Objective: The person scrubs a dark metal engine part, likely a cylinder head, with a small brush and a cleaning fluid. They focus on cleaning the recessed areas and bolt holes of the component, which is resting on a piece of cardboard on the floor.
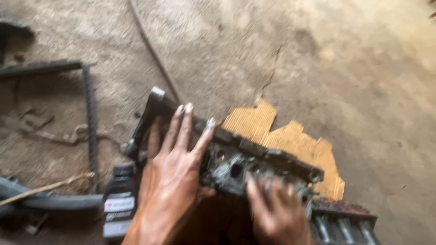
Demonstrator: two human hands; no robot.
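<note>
While both hands rest on it, a long, dark, greasy engine part (254, 156) lies low over the concrete floor (354, 68), just above a torn scrap of cardboard (290, 140). The left hand (170, 177) lies flat against the part's near end, fingers spread and pointing up over its top edge, pressing rather than clenching. The right hand (277, 211) is blurred; its fingers curl onto the lower face of the part near the middle, though how firmly it grips I cannot tell.

By its look, a thick cast-metal block with round holes and caked grime, the part is probably heavy and rigid, and its oily skin likely makes it slippery. The safest hold seems to be at the two ends or under the bottom edge, with one hand at each side, away from the sharp-looking ports.

A black plastic bottle (119, 204) with a pale label stands just left of the left wrist. A rusty metal frame (90, 122) lies farther left, and a ribbed black piece (345, 224) sits at the lower right.
</note>
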